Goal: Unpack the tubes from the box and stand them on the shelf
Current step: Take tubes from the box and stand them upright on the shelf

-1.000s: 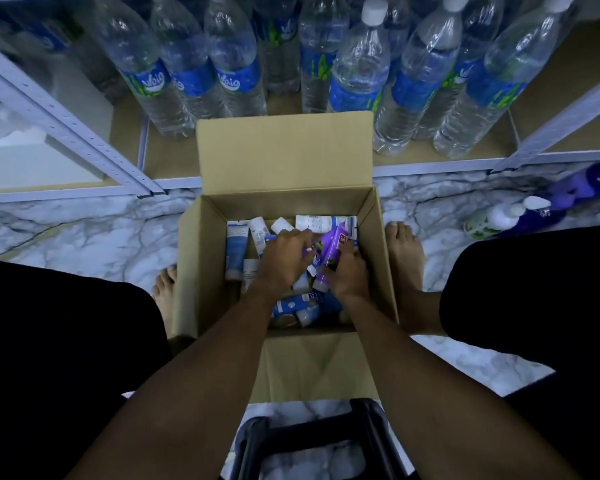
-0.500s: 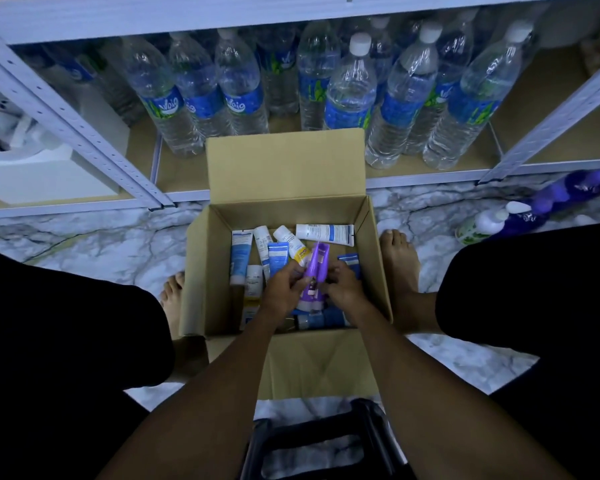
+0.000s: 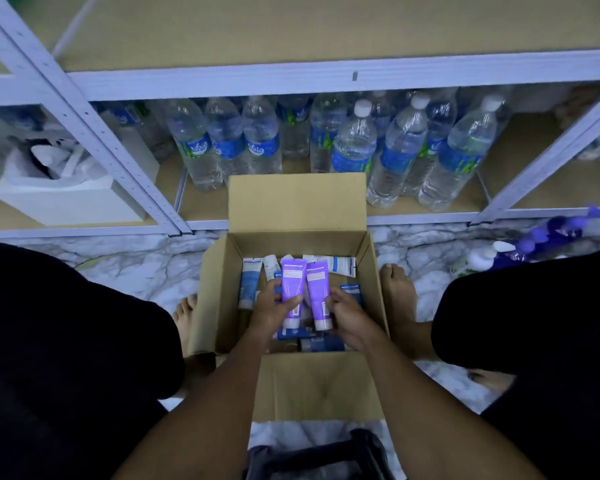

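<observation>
Marble-look floor [image 3: 118, 271] before a metal shelf [image 3: 326, 79]; lower board [image 3: 205, 206] crowded with water bottles [image 3: 354, 147], upper board [image 3: 326, 29] bare, hence judged the likely place for standing the tubes. Open box [image 3: 215, 296] on the floor between two bare feet, far flap upright in front of the bottles, near flap folded out toward a dark stool [image 3: 319, 455]: contents within easy reach of both arms.

Left hand [image 3: 274, 310] curled round one purple tube [image 3: 291, 285]. Right hand [image 3: 347, 313] gripping a second purple tube [image 3: 317, 289] from the side. Both tubes just above the box, side by side and nearly touching, crimped ends away from the body, white caps toward the wrists; probably held so in order to go onto the shelf cap-down with no turning in the grip.

Other tubes [image 3: 248, 285], blue and white, flat and jumbled on the box bottom, some hidden under the hands.

Stage, as judged: early; two tubes picked, none seen on the shelf. Next move, as judged: up and forward to the upper board, then down onto the flat caps. Risk: narrow caps and soft bodies, so prone to toppling if let go together or set too close.

At the sides: white carton [image 3: 66, 199] in the left bay, pump bottles [image 3: 482, 259] on the floor at right.
</observation>
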